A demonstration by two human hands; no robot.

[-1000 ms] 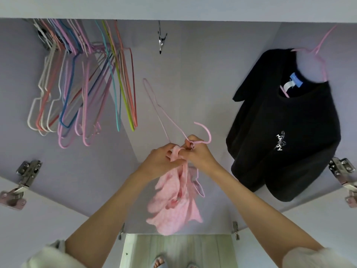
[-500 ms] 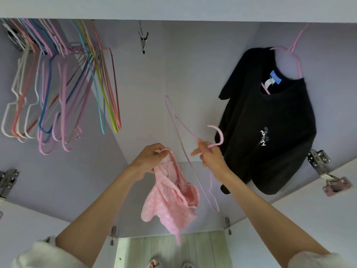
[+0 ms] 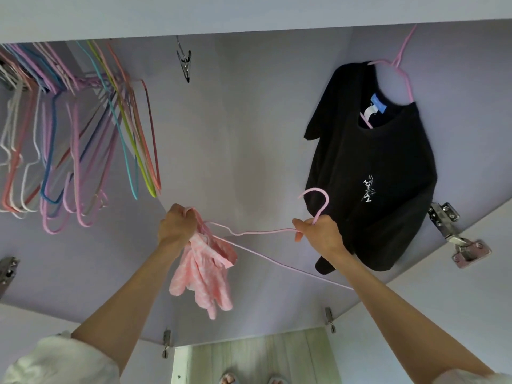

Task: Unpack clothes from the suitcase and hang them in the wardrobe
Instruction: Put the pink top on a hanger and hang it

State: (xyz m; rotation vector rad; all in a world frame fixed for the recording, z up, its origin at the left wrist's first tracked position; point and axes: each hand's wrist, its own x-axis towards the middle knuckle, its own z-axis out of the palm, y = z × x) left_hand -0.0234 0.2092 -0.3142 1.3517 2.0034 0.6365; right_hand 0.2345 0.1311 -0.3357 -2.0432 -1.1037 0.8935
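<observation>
- A small pink garment [image 3: 203, 275] hangs bunched in the middle of the open wardrobe [image 3: 249, 139], in front of its lilac back wall; its top edge is gathered in the left hand [image 3: 176, 227].
- The left hand has its fingers curled tight round the garment's top and round one end of a pink wire hanger [image 3: 260, 232].
- The hanger lies tilted, nearly sideways, between the two hands, its lower bar running down to the right behind the right forearm.
- The right hand [image 3: 318, 234] pinches the hanger at its neck, the hook curving up above the fingers.
- Toward the wardrobe's right side a black T-shirt [image 3: 374, 176] with a small white print hangs on another pink hanger [image 3: 399, 67].
- At the upper left corner a bunch of empty coloured hangers [image 3: 77, 139] hangs close together.
- A metal clip [image 3: 185, 63] dangles from the top edge.
- Metal hinges [image 3: 454, 234] sit on the side edges.
</observation>
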